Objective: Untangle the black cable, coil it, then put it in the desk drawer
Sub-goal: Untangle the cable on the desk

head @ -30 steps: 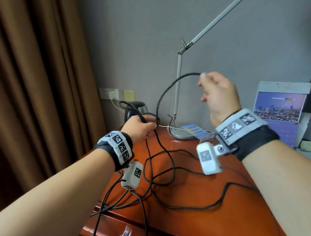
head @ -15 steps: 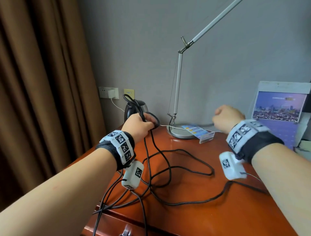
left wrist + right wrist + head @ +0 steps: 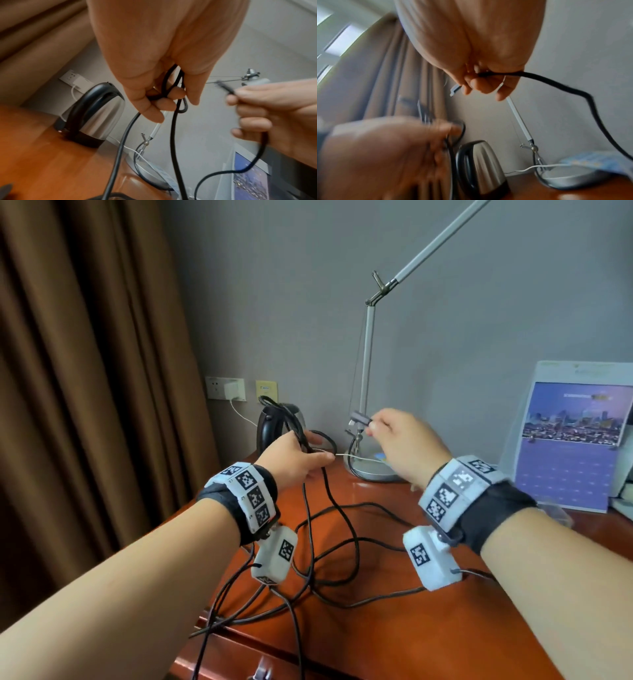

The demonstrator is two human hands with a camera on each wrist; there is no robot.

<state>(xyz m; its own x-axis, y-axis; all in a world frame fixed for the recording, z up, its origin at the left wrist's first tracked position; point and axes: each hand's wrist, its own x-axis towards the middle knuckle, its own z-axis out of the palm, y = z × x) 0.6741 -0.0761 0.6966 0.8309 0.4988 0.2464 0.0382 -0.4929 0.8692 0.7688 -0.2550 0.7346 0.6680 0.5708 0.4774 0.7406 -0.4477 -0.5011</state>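
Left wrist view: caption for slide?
Left hand holds looped black cable; right hand pinches its plug end.

black cable (image 3: pixel 346 529), tangled, sprawled on desk (image 3: pixel 445 628)

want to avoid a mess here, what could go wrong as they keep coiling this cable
1. The black cable lies in crossing loops on the desk; pulling with the right hand may tighten a knot rather than free it.
2. Strands run close to the kettle and the lamp base; a snag could drag or tip them.
3. The left hand grips several loops loosely bunched; some could slip out and undo the coil.
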